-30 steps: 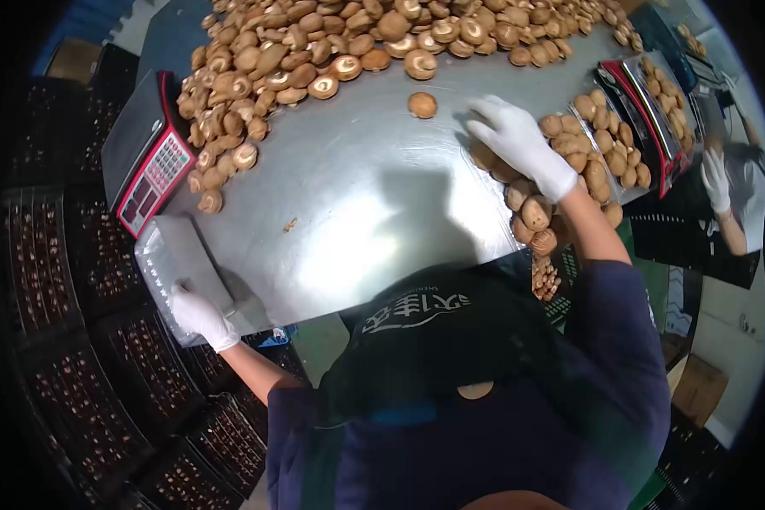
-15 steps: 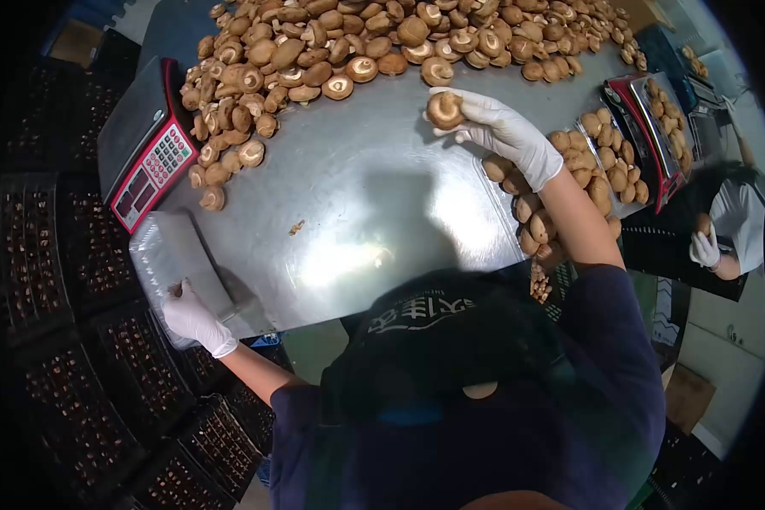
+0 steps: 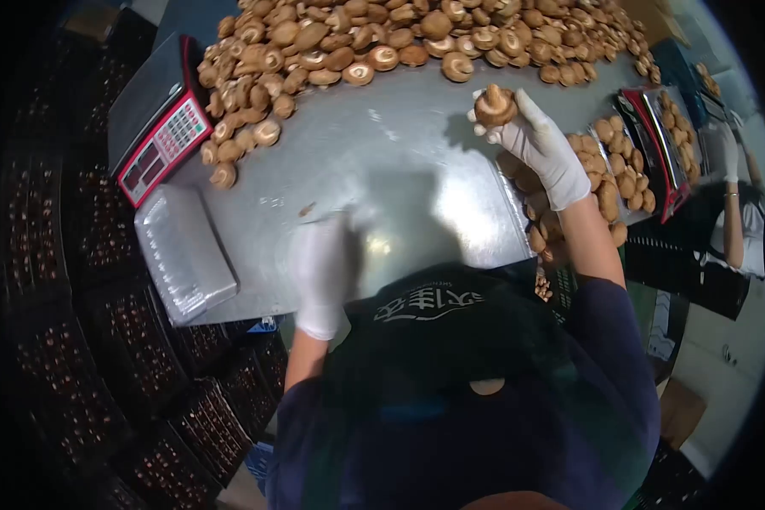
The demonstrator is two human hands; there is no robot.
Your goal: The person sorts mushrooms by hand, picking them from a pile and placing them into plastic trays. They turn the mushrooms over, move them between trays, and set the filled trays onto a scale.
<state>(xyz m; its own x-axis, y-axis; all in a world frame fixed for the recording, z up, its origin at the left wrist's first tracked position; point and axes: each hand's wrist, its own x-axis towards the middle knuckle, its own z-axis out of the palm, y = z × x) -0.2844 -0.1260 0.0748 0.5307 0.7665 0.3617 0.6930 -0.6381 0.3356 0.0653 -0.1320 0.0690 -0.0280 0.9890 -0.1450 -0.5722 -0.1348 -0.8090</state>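
Note:
My right hand, in a white glove, grips a brown mushroom with its stem pointing up, held above the metal table. Just below that hand lie mushrooms in clear trays. My left hand, also gloved, is smeared by motion over the table's near edge, so its fingers cannot be made out. Left of it sits a stack of clear plastic trays. A small brown scrap lies on the metal just beyond the left hand.
A big heap of mushrooms covers the table's far side. A red-edged scale stands at left, another scale at right. Dark crates fill the left floor. A co-worker's gloved hand is at far right.
My left hand has left the clear tray stack and swung right over the table. The mushroom in my right hand has turned stem up. The co-worker's arm has risen.

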